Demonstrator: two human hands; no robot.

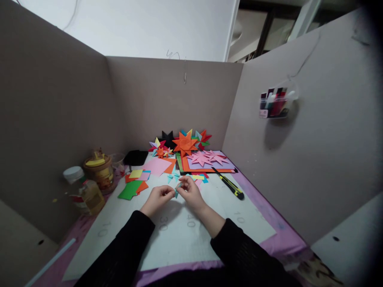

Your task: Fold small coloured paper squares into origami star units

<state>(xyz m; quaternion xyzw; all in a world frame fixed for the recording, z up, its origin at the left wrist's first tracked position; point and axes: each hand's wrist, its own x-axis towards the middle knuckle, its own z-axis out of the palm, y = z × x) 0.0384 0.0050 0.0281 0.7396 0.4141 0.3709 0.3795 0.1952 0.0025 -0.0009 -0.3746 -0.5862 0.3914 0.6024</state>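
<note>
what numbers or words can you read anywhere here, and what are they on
"10" on the white cutting mat, near left
"30" on the mat, below the left hand
"40" on the mat, below the right hand
"10" on the mat, right side
Bottle label and wall pouch labels: too blurred to read.

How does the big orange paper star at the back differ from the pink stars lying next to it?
The orange star stands propped against the back wall; the pink stars lie flat on a purple sheet. The orange star looks thick and layered, while the pink stars look flatter. The orange star sits among other multicoloured stars; the pink stars are a pair, side by side. Both are many-pointed folded paper.
</note>
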